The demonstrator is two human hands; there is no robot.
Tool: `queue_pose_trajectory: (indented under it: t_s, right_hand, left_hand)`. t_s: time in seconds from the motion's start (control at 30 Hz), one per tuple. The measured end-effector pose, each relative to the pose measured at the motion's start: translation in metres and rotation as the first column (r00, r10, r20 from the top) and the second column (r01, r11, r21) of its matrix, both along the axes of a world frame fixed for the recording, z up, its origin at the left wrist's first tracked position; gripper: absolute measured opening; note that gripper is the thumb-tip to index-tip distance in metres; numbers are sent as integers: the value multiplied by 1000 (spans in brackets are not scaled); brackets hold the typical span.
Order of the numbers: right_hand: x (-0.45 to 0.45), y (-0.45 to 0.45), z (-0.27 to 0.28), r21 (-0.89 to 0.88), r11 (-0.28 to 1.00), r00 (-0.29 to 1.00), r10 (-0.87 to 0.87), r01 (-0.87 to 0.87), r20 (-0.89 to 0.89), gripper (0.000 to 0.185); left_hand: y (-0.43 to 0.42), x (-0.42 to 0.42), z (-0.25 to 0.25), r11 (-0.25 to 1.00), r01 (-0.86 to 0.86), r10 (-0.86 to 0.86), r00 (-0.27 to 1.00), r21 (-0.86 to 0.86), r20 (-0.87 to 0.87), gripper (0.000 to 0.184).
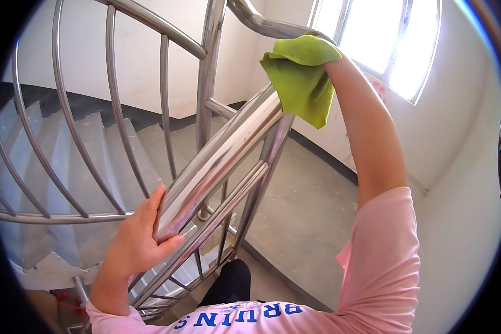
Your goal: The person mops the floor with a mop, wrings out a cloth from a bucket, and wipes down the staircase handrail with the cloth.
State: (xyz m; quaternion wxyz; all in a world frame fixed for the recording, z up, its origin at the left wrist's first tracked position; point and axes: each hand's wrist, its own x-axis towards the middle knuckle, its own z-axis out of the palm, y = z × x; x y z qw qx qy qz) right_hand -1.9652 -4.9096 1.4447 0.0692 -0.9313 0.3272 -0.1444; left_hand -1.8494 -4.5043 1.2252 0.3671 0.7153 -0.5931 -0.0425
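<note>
A shiny metal handrail (224,155) slants from near my body up to a post ahead. My left hand (141,238) is wrapped around its lower part, thumb on the near side and fingers on the far side. Higher up, a green cloth (303,75) lies over the rail's upper end and hangs down in loose folds. My right hand (334,54) is at this cloth with the arm stretched out; the cloth covers its fingers, and it appears to grip the fabric against the rail.
Curved metal balusters (114,106) stand at the left, with grey stairs (83,145) behind them. A vertical post (207,83) joins the rails. The landing floor (312,195) lies below on the right. A bright window (378,33) is in the wall at upper right.
</note>
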Motion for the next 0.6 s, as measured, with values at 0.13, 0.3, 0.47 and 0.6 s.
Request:
queue_pose_trajectory:
  t_s: [0.13,0.3,0.47,0.6]
  right_hand:
    - [1,-6,0,2,1000,1000,16,-16,13,30]
    - [-2,-9,-9,-33,998,993,53,-50,106,31]
    - [-21,-3,-43,-266,961,898,181,-75,401,31]
    - [-20,-9,-90,-499,866,746,344,-18,570,43]
  left_hand:
    - [1,0,-3,1000,4,-4,998,-2,-56,90]
    - [0,0,-4,1000,0,-1,998,-18,-56,90]
    - [0,-1,-5,999,4,-9,994,-46,-107,89]
    - [-1,-4,-5,998,4,-11,995,-62,-101,88]
